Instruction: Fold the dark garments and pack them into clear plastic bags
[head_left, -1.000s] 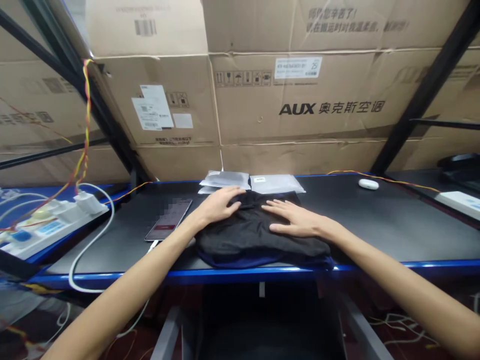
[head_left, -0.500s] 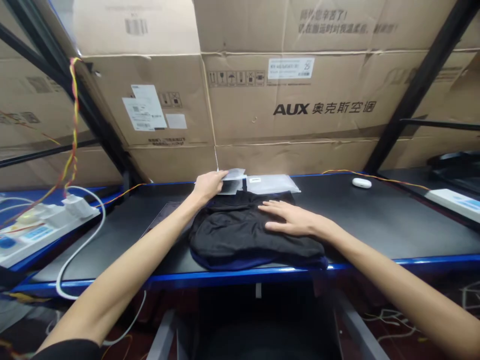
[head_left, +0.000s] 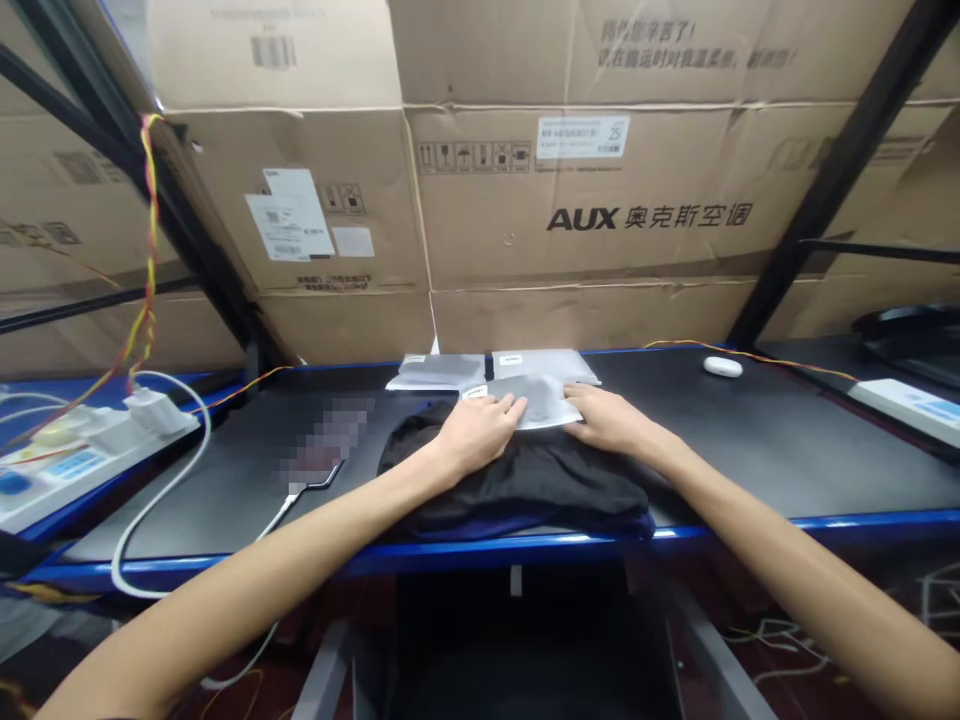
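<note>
A translucent plastic pouch (head_left: 541, 402) with a small white label is held between my two hands, over a dark folded cloth (head_left: 517, 490). My left hand (head_left: 480, 430) has its fingers closed on the pouch's left end. At the right end, my right hand (head_left: 606, 415) grips the edge, its fingertips partly hidden by the plastic. The black and navy cloth lies at the table's front edge, beneath both hands. Behind it lie two similar pouches, a left one (head_left: 439, 371) and a right one (head_left: 551, 363), side by side.
A phone (head_left: 319, 462) on a white cable lies left of the cloth. Power strips stand at the left (head_left: 82, 455) and right (head_left: 915, 405). A small white case (head_left: 723, 367) sits at the back right. Large cardboard boxes (head_left: 600, 250) rise behind the black table (head_left: 750, 450).
My left hand has come from the back left to the middle, bringing a pouch over the cloth. My right hand has left the cloth and taken the pouch's other end.
</note>
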